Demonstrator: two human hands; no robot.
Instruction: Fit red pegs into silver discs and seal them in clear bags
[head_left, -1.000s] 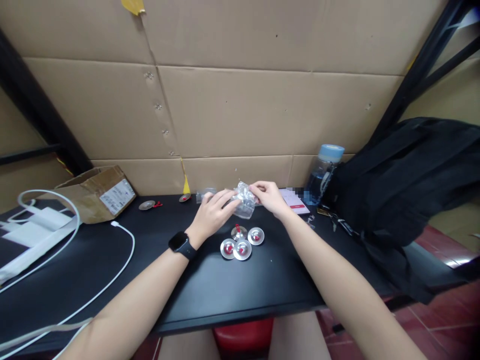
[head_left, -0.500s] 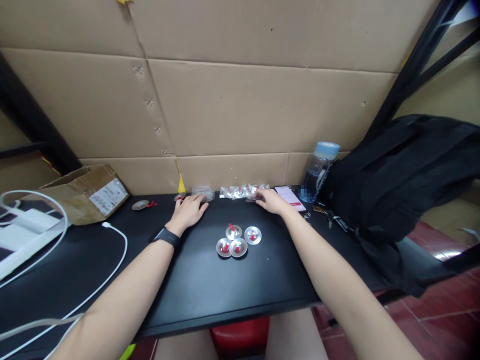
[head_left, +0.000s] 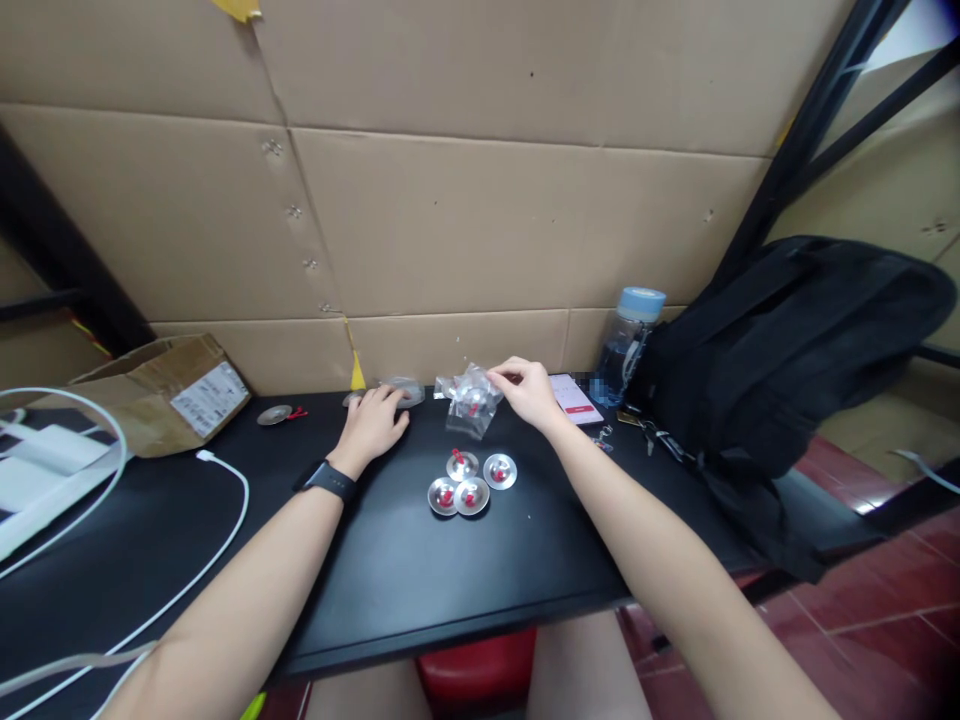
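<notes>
My right hand (head_left: 526,388) pinches the edge of a clear plastic bag (head_left: 474,402) with a small metal cymbal and red cord inside, held up at the back of the black table. My left hand (head_left: 373,424) rests there too, fingers spread and palm down, beside some clear plastic bags (head_left: 406,391). A small cymbal (head_left: 351,398) is partly hidden behind its fingertips. Closer to me lies a cluster of several silver finger cymbals (head_left: 472,496) with red cords. Another finger cymbal (head_left: 275,414) lies at the left near the box.
An open cardboard box (head_left: 161,395) and a white device (head_left: 64,465) with cables occupy the left. At right are a phone (head_left: 577,400), a blue-lidded bottle (head_left: 630,345), keys (head_left: 651,438) and a black backpack (head_left: 795,370). A cardboard wall (head_left: 442,240) closes the back.
My right hand has lifted a bagged cymbal from the row at the back and moved it slightly left. My left hand stays in nearly the same place.
</notes>
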